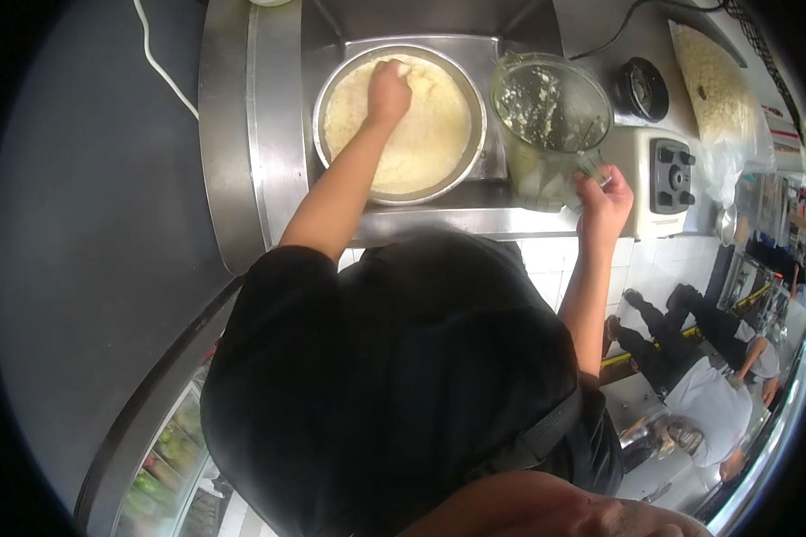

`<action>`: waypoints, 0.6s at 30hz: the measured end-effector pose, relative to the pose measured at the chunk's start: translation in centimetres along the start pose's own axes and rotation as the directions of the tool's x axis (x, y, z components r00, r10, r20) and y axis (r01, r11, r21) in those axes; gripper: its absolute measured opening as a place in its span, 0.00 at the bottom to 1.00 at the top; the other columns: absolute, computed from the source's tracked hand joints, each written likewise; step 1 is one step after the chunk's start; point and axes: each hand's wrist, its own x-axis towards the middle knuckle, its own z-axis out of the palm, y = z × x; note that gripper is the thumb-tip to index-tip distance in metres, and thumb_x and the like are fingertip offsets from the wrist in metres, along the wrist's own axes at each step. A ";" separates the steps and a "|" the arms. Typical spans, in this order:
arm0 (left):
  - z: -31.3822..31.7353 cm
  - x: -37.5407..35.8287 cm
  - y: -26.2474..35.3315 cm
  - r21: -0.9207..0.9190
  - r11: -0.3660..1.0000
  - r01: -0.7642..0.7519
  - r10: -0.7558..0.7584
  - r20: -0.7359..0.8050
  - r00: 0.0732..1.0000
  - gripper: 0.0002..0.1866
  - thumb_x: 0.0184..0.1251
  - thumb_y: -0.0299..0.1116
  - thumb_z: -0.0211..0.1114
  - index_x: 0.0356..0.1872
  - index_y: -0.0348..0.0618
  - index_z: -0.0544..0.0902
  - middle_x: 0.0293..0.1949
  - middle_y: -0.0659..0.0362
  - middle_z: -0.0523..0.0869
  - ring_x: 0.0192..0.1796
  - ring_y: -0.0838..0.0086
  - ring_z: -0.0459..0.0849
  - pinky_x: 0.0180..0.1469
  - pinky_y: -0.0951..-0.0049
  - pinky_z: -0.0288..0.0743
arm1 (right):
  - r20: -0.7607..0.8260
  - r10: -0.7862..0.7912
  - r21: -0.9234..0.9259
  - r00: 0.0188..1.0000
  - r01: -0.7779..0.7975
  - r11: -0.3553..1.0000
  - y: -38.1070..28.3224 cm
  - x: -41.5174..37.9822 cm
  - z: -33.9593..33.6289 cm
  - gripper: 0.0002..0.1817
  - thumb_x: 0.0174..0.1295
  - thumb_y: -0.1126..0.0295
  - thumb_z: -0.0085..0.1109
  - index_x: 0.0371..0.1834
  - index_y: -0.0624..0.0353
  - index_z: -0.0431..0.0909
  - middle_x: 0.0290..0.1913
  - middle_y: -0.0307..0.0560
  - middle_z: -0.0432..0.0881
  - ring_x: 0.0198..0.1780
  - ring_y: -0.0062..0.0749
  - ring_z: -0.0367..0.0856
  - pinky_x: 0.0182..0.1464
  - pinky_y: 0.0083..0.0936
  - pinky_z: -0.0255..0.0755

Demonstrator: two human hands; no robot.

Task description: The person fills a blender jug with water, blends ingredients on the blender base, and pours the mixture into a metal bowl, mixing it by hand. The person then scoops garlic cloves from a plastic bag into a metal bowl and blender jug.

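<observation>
My left hand [390, 89] reaches into a wide steel bowl [319, 107] holding a pale yellow, grainy mixture [425, 143]. The fingers are curled into the mixture at the bowl's far side, closed on a clump of it. My right hand [604, 201] grips the handle of a clear blender jar [551, 107] that stands just right of the bowl. The jar's inside is smeared with pale residue and its top is uncovered. Both things sit in a recessed steel counter [242, 134].
A white blender base [667, 174] stands right of the jar, with a black lid [642, 88] behind it. A clear bag of white food [716, 80] lies at the far right. A white cable [161, 67] crosses the dark surface at left. Another person in a white shirt [712, 403] crouches at lower right.
</observation>
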 end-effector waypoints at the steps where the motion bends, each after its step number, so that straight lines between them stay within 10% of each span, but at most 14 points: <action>1: -1.7 -0.2 1.2 -0.068 0.995 0.073 -0.075 -0.025 0.997 0.10 0.61 0.27 0.62 0.43 0.37 0.82 0.39 0.45 0.83 0.46 0.50 0.80 0.51 0.58 0.73 | -0.015 -0.015 -0.045 1.000 0.014 0.999 -0.3 0.0 0.2 0.05 0.49 0.80 0.62 0.26 0.61 0.77 0.24 0.30 0.76 0.24 0.11 0.65 0.27 0.13 0.55; 6: -10.5 -0.1 13.2 -0.770 0.620 0.153 -0.146 0.079 0.986 0.14 0.66 0.34 0.65 0.47 0.37 0.83 0.40 0.59 0.87 0.39 0.78 0.80 0.45 0.74 0.73 | 0.044 -0.063 -0.188 0.997 0.070 0.980 1.5 1.4 -0.3 0.04 0.47 0.78 0.62 0.25 0.61 0.77 0.21 0.29 0.74 0.22 0.11 0.63 0.25 0.14 0.55; 10: -11.0 0.4 19.1 -0.500 0.733 -0.462 0.603 0.162 0.781 0.16 0.56 0.28 0.65 0.47 0.34 0.83 0.41 0.48 0.86 0.47 0.63 0.85 0.54 0.68 0.75 | 0.088 -0.070 -0.131 0.994 0.081 0.988 0.8 0.9 1.8 0.04 0.46 0.76 0.63 0.25 0.60 0.78 0.20 0.28 0.72 0.22 0.12 0.63 0.24 0.15 0.56; 13: -12.8 -0.5 21.6 -0.483 0.828 -0.286 0.533 0.516 0.671 0.18 0.55 0.27 0.65 0.49 0.38 0.84 0.44 0.44 0.85 0.43 0.59 0.85 0.51 0.67 0.76 | 0.110 -0.086 -0.250 0.990 0.112 0.962 1.1 0.4 2.1 0.05 0.46 0.76 0.63 0.27 0.60 0.79 0.20 0.30 0.74 0.22 0.12 0.66 0.24 0.16 0.59; 14: -13.2 -0.1 21.0 -0.503 0.714 -0.487 0.671 0.291 0.682 0.20 0.53 0.26 0.67 0.51 0.39 0.83 0.44 0.44 0.86 0.42 0.59 0.85 0.48 0.66 0.77 | 0.125 -0.134 -0.255 0.983 0.162 0.953 1.0 0.9 2.1 0.05 0.47 0.76 0.63 0.28 0.61 0.80 0.21 0.31 0.75 0.22 0.12 0.67 0.24 0.17 0.60; 15: -17.6 0.1 23.3 -0.454 0.891 0.020 0.293 0.608 0.738 0.20 0.52 0.24 0.67 0.49 0.38 0.83 0.42 0.46 0.87 0.42 0.61 0.87 0.46 0.65 0.78 | 0.129 -0.042 -0.205 0.991 0.068 0.976 -0.4 0.1 2.6 0.06 0.47 0.76 0.63 0.30 0.62 0.80 0.21 0.34 0.78 0.22 0.14 0.70 0.25 0.18 0.64; 16: -15.6 0.0 20.1 -0.086 0.984 -0.156 0.177 0.352 0.919 0.12 0.67 0.34 0.64 0.45 0.39 0.85 0.40 0.60 0.88 0.38 0.79 0.82 0.44 0.75 0.74 | 0.132 -0.151 -0.310 0.980 0.186 0.932 1.3 1.0 2.1 0.08 0.47 0.74 0.64 0.32 0.62 0.82 0.22 0.37 0.79 0.23 0.16 0.73 0.27 0.20 0.69; 18: -15.5 -0.6 16.9 -0.378 0.918 -0.115 0.202 0.199 0.959 0.12 0.68 0.34 0.62 0.47 0.40 0.85 0.43 0.57 0.89 0.44 0.76 0.85 0.49 0.74 0.76 | 0.090 -0.210 -0.419 0.974 0.228 0.879 2.2 0.7 1.9 0.18 0.43 0.65 0.69 0.37 0.63 0.82 0.25 0.48 0.82 0.28 0.29 0.80 0.35 0.29 0.76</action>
